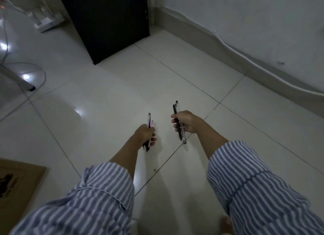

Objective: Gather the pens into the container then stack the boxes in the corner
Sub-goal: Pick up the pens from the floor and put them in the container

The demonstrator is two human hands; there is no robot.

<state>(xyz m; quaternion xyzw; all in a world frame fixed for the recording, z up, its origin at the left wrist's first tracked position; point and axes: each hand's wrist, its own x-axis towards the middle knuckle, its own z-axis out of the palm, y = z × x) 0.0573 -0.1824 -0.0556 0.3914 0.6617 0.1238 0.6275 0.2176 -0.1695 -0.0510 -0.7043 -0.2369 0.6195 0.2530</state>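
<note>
My left hand point(145, 135) grips a small bundle of pens point(150, 123), one pink and the others dark, held above the white tiled floor. My right hand point(185, 121) grips a second bundle of pens point(176, 107), black and clear ones, their tips sticking out above and below the fist. Both hands hover side by side over the floor with striped sleeves behind them. A brown cardboard box point(19, 185) lies on the floor at the lower left. No pen container is in view.
A black cabinet point(108, 22) stands at the back, close to the room corner. A white wall with a skirting board and a cable point(245, 59) runs along the right. A white stand with cords point(22, 80) occupies the left.
</note>
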